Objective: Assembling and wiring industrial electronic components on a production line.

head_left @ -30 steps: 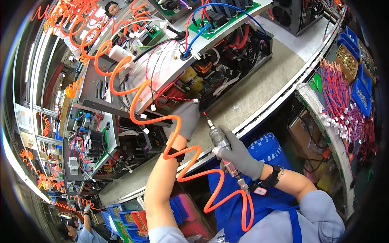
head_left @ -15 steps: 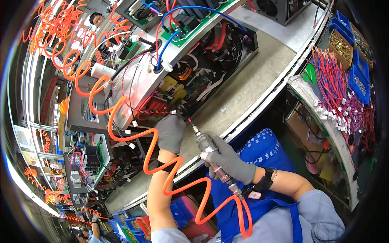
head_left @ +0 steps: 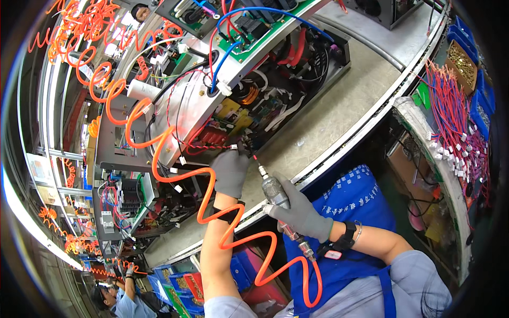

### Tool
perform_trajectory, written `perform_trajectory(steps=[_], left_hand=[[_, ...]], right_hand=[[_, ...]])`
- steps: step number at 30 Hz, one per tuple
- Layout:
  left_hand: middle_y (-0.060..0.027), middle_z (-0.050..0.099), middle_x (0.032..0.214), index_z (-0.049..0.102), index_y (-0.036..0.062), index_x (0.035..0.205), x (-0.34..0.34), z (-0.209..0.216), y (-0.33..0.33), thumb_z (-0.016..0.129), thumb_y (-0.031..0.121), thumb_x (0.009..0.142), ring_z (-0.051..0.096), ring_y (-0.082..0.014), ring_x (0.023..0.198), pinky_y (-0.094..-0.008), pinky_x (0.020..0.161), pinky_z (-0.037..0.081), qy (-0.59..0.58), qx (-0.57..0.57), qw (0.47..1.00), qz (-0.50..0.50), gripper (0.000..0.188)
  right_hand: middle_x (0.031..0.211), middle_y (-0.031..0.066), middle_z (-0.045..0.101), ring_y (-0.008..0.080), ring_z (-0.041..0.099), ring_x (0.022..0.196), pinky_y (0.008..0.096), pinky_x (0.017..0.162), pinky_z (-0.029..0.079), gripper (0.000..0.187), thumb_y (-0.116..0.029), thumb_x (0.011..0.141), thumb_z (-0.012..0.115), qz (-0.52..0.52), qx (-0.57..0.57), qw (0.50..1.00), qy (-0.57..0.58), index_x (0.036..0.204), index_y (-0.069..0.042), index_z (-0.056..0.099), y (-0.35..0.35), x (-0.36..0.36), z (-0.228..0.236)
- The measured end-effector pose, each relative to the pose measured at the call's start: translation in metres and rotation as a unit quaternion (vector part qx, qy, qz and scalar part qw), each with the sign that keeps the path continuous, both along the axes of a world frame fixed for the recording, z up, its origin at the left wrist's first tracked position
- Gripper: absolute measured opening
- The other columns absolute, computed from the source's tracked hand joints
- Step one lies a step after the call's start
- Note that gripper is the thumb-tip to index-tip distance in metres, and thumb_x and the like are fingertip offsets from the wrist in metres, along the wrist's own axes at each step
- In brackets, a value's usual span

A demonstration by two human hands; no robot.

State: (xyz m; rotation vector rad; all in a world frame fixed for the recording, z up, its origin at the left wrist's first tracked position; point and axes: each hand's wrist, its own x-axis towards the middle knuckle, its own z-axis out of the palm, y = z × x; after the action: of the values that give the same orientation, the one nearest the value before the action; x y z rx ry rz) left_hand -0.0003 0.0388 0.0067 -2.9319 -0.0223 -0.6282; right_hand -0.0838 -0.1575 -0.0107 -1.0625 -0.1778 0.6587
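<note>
My right hand (head_left: 306, 216), in a grey glove, is wrapped around an air screwdriver (head_left: 274, 190) with a metal body. Its thin red-tipped bit points up and left at the near edge of an open metal chassis (head_left: 265, 114). An orange coiled air hose (head_left: 265, 278) runs from the tool's rear end, loops up and passes over my left forearm. My left hand (head_left: 230, 172), gloved too, reaches against the chassis beside the bit, fingers bent together. Their tips are mostly hidden, and I cannot make out what they pinch. A twisted red and black wire with a white connector (head_left: 233, 147) lies just above them.
Boards, coils and cables fill the chassis on the grey bench (head_left: 339, 116). Another chassis (head_left: 132, 204) stands to the left. On the right, a side shelf carries red and blue wire bundles (head_left: 450, 116) and a screw bin (head_left: 461, 66). Another person (head_left: 127, 299) works at lower left.
The whole view has shifted slightly, so the bench and chassis sit farther right. My right hand's fingers have shifted a little on the screwdriver. Both hands stay at the chassis edge.
</note>
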Motion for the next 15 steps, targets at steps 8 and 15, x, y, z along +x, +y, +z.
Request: perform_trajectory(steps=[8,15], left_hand=[[-0.0184,0.057,0.054,0.059,0.0047,0.059,0.0,-0.003,0.002,0.06,0.03,0.089,0.058,-0.0385,0.049,-0.0474,0.047,0.044,-0.012,-0.049,0.998,-0.03,0.039],[-0.0184,0.056,0.052,0.06,0.0053,0.057,0.001,-0.003,-0.001,0.061,0.032,0.088,0.058,-0.0384,0.048,-0.0468,0.046,0.046,-0.031,-0.054,0.998,-0.007,0.041]], right_hand=[[0.075,0.0075,0.055,0.0136,0.056,0.049,0.0296,0.044,0.048,0.08,-0.018,0.086,0.062,0.004,0.017,0.999,0.036,0.149,-0.012,0.014,0.01,-0.005,-0.004],[0.077,0.0071,0.055,0.0131,0.055,0.048,0.0294,0.043,0.047,0.082,-0.021,0.086,0.064,-0.019,-0.034,0.997,-0.063,0.15,-0.01,0.012,0.012,-0.004,-0.007]])
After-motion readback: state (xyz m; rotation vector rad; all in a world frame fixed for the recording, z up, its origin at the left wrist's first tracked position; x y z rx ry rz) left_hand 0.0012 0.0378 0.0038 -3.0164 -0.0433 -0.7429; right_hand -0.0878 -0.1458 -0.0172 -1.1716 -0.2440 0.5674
